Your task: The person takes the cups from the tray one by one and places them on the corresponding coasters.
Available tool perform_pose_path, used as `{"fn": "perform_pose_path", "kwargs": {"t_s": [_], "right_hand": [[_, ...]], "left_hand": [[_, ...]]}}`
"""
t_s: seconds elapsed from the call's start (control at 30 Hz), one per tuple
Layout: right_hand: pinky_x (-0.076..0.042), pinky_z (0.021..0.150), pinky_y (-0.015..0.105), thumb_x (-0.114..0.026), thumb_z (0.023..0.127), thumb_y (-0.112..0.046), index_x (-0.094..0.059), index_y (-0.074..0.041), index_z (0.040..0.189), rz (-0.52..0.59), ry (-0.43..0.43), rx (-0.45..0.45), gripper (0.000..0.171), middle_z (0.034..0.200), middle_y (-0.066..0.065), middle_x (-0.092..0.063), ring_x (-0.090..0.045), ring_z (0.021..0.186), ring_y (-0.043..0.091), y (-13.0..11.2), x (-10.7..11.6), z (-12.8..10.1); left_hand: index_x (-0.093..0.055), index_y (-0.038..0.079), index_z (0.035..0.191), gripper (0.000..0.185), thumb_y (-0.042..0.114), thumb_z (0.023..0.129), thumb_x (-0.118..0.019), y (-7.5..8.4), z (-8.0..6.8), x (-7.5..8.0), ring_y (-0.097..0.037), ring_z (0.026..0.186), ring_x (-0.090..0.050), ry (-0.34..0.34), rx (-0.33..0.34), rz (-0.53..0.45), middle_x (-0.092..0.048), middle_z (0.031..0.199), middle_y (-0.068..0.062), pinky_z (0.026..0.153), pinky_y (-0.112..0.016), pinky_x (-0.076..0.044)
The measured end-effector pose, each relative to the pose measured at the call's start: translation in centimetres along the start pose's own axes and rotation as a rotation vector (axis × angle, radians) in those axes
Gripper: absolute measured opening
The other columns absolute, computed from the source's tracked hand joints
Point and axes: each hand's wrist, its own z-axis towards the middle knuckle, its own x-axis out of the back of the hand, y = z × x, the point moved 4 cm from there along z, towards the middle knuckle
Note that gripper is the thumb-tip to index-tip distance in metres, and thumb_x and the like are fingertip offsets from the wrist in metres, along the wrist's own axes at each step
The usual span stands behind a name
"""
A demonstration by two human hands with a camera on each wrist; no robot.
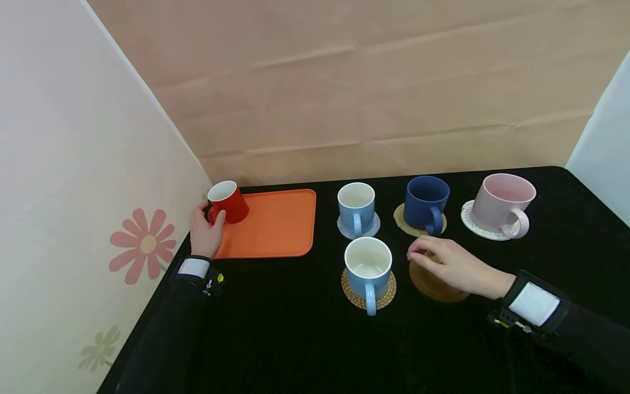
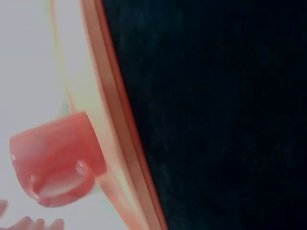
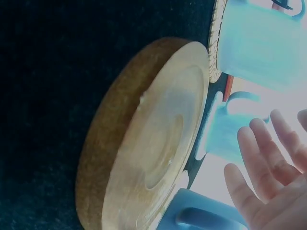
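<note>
A red mug [image 1: 237, 208] with a white inside stands at the left end of the orange tray [image 1: 283, 224]. My left hand [image 1: 205, 232] is beside its handle, thumb and fingers spread. In the left wrist view the fingertips [image 2: 36, 224] show below the red mug [image 2: 57, 158], with a gap between them and the handle. My right hand [image 1: 450, 265], its fingers loosely bent, hovers over a round wooden coaster [image 1: 443, 293] and holds nothing. The right wrist view shows the fingers [image 3: 261, 167] apart from the wooden coaster [image 3: 153, 139].
A light blue mug [image 1: 376, 282] sits on a woven coaster [image 1: 348, 290] left of the right hand. Behind are another light blue mug [image 1: 356, 205], a dark blue mug [image 1: 420, 208] and a pink mug [image 1: 497, 205], each on a coaster. Walls border the black table [image 1: 305, 339].
</note>
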Motion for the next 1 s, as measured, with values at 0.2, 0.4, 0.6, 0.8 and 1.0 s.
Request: {"fn": "perform_pose_path", "kwargs": {"t_s": [0.2,0.4,0.6,0.8,1.0], "right_hand": [[-0.052,0.076,0.032,-0.054,0.100,-0.019,-0.066,-0.009,0.107,0.001,0.005,-0.024,0.016,0.097,-0.006,-0.065,-0.061,0.089,0.010,0.4,0.0,-0.2],[-0.052,0.076,0.031,-0.053,0.101,-0.019,-0.065,-0.010,0.106,0.013,-0.013,-0.024,0.016,0.097,-0.008,-0.064,-0.060,0.089,0.009,0.5,-0.2,-0.4],[-0.052,0.076,0.030,-0.053,0.101,-0.019,-0.065,-0.011,0.107,0.034,-0.023,-0.021,0.015,0.098,-0.008,-0.063,-0.060,0.089,0.008,0.6,-0.2,-0.6],[-0.052,0.076,0.030,-0.053,0.101,-0.020,-0.065,-0.012,0.107,0.038,-0.017,-0.017,0.015,0.098,-0.008,-0.064,-0.060,0.090,0.008,0.5,-0.3,-0.7],[-0.052,0.076,0.031,-0.053,0.101,-0.019,-0.065,-0.012,0.107,0.050,-0.013,-0.015,0.015,0.099,-0.008,-0.064,-0.061,0.090,0.008,0.6,-0.5,-0.7]], "left_hand": [[-0.001,-0.003,0.152,0.076,0.030,0.101,-0.047,-1.5,1.2,-0.2,-0.043,0.141,-0.021,-0.128,0.163,-0.022,-0.013,0.157,-0.027,0.113,-0.052,-0.019],[0.006,0.000,0.152,0.080,0.036,0.101,-0.044,-2.1,1.3,-0.6,-0.043,0.140,-0.023,-0.195,0.229,-0.052,-0.014,0.156,-0.028,0.112,-0.053,-0.021],[-0.008,-0.004,0.151,0.070,0.034,0.103,-0.043,-2.1,1.3,-0.5,-0.043,0.136,-0.030,-0.158,0.240,-0.055,-0.024,0.152,-0.030,0.111,-0.051,-0.026],[-0.033,-0.007,0.142,0.053,0.029,0.105,-0.041,-2.3,1.1,-0.3,-0.042,0.121,-0.043,-0.103,0.206,-0.005,-0.044,0.138,-0.029,0.105,-0.050,-0.036],[-0.045,-0.008,0.133,0.045,0.027,0.104,-0.043,-1.9,0.7,-0.7,-0.040,0.113,-0.051,-0.110,0.146,-0.020,-0.056,0.123,-0.029,0.097,-0.047,-0.041]]}}
